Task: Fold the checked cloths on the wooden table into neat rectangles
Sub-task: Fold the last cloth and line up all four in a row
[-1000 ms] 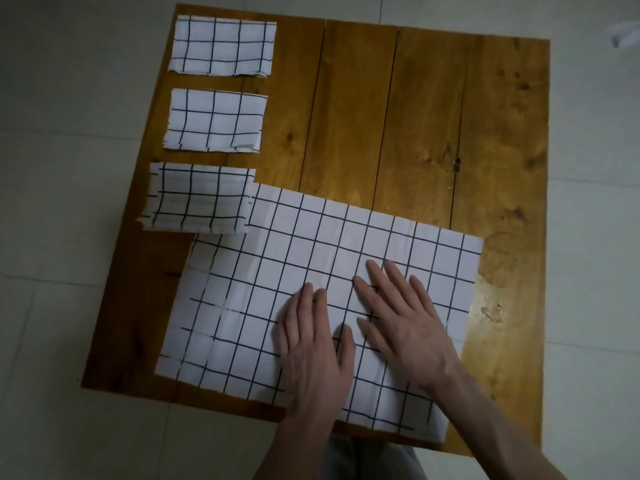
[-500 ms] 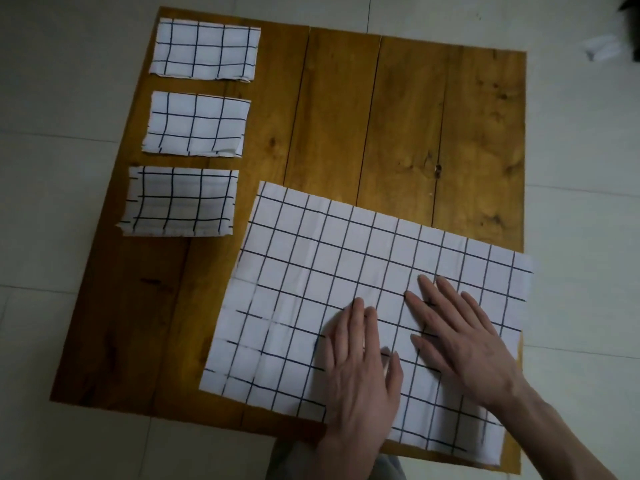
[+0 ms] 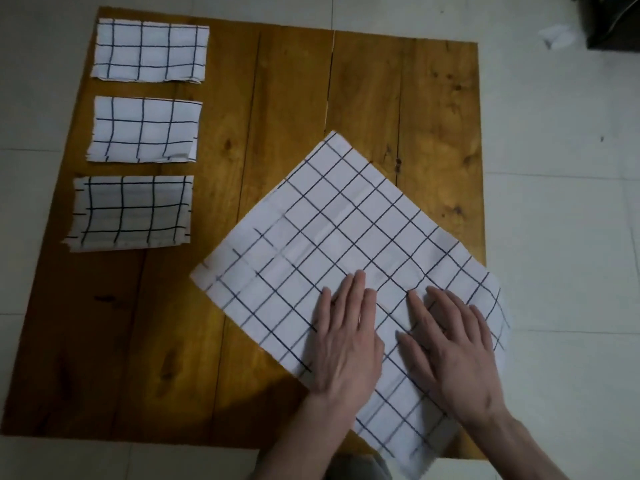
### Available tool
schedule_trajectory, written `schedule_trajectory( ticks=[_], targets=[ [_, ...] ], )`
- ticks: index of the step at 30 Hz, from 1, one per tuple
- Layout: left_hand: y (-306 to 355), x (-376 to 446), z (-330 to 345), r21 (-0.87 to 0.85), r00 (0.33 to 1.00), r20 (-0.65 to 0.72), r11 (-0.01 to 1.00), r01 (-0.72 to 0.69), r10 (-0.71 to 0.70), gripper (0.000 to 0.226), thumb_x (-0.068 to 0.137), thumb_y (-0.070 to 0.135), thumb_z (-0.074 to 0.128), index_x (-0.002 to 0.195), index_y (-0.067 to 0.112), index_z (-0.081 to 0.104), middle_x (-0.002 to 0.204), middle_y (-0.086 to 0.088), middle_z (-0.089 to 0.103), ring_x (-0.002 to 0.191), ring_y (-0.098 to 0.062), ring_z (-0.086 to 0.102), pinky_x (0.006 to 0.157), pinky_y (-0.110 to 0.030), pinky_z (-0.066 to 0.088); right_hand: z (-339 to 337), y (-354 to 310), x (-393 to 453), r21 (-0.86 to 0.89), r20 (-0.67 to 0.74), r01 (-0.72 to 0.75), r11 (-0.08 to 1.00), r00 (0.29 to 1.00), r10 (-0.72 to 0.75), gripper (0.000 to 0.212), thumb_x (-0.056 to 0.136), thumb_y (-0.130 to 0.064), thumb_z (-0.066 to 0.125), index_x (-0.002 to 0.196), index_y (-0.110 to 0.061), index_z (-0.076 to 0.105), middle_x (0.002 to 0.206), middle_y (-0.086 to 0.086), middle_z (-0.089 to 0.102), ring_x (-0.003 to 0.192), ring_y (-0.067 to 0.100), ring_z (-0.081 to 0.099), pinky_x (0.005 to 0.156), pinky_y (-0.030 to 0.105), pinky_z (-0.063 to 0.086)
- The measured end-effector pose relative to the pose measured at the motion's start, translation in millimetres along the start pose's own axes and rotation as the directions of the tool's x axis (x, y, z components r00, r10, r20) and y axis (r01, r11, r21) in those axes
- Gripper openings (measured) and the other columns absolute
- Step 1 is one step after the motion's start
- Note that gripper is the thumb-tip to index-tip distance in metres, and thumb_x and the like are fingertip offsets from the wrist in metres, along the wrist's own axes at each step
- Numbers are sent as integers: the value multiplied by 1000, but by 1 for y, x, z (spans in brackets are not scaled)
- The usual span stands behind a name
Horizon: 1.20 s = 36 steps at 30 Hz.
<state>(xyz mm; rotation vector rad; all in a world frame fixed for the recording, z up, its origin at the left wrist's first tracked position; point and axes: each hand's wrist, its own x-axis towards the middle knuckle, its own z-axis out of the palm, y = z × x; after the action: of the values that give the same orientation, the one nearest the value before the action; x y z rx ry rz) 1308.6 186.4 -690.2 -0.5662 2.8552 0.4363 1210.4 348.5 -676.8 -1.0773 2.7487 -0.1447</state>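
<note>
From the head camera, the left hand (image 3: pixel 346 344) and right hand (image 3: pixel 453 355) lie palm-down, fingers extended and nearly flat, pressing on the large checked cloth (image 3: pixel 332 237) and gripping nothing. The cloth lies unfolded and turned diagonally on the wooden table (image 3: pixel 294 98), spreading away ahead of the fingertips, its near corner hanging past the table edge by the wrists. Well left of the fingers lie three folded cloths (image 3: pixel 145 131) in a column.

Bare forearms, no sleeves visible
</note>
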Motion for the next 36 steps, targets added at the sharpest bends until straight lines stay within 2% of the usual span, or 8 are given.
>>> schedule_trajectory(
  ticks=[6, 10, 16, 20, 24, 29, 32, 36],
  targets=[
    [-35, 28, -19, 68, 989, -2, 987, -149, 149, 64, 98, 37, 30, 159, 17, 34, 174, -10, 10, 161, -26, 7, 127, -56, 18, 12, -26, -8, -48, 17, -24, 999, 1000, 25, 73, 104, -62, 34, 165, -23, 27, 173, 10, 22, 162, 30, 10, 130, 51, 8],
    [-51, 42, -29, 127, 980, -61, 975, -181, 190, 57, 101, 34, 38, 157, 21, 39, 166, -15, 31, 153, -34, 29, 123, -56, 26, 15, -36, -1, -44, -25, 5, 999, 1000, -6, 74, 104, -60, 38, 166, -21, 26, 176, 3, 14, 162, 25, 9, 131, 48, 2],
    [-70, 63, -33, 166, 975, -98, 969, -183, 201, 63, 106, 44, 30, 160, 12, 33, 159, -10, 43, 146, -30, 40, 122, -52, 29, 22, -32, 18, -40, -32, -2, 999, 999, 1, 71, 105, -61, 36, 164, -20, 33, 173, 1, 24, 161, 21, 16, 131, 52, 4],
    [-81, 77, -38, 141, 964, -115, 965, -223, 239, 62, 107, 44, 28, 159, 11, 37, 163, -8, 40, 151, -26, 37, 123, -50, 30, 13, -28, 41, -38, -76, 10, 999, 997, -13, 70, 105, -60, 37, 160, -17, 40, 162, 3, 45, 154, 23, 36, 128, 56, 17],
    [-97, 85, -44, 104, 956, -190, 973, -207, 224, 52, 107, 38, 39, 152, 13, 48, 155, -6, 48, 142, -26, 44, 118, -47, 35, -2, -21, 69, 6, -175, 29, 1000, 984, -27, 63, 106, -51, 42, 157, -14, 44, 143, 2, 61, 136, 22, 54, 130, 50, 16],
    [-113, 86, -48, 59, 945, -262, 981, -185, 194, 44, 104, 33, 54, 143, 13, 59, 143, -7, 57, 130, -28, 52, 108, -47, 46, -13, -6, 108, 59, -246, 123, 991, 964, -105, 47, 106, -32, 53, 151, -20, 53, 146, -1, 59, 134, 22, 55, 124, 54, 26],
    [-114, 86, -49, 41, 932, -294, 977, -207, 210, 41, 100, 31, 62, 136, 12, 65, 139, -6, 61, 126, -28, 56, 104, -46, 49, -15, 5, 126, -3, -239, 185, 983, 954, -180, 32, 103, -26, 64, 135, -25, 66, 147, -4, 60, 135, 24, 55, 122, 59, 27],
    [-113, 83, -47, -3, 914, -357, 979, -205, 191, 31, 102, 29, 59, 126, 13, 71, 131, -3, 65, 118, -25, 58, 99, -43, 50, -10, 10, 127, -113, -288, 264, 958, 914, -286, 17, 98, -24, 73, 114, -20, 76, 127, -6, 71, 125, 27, 64, 121, 65, 25]
  ],
)
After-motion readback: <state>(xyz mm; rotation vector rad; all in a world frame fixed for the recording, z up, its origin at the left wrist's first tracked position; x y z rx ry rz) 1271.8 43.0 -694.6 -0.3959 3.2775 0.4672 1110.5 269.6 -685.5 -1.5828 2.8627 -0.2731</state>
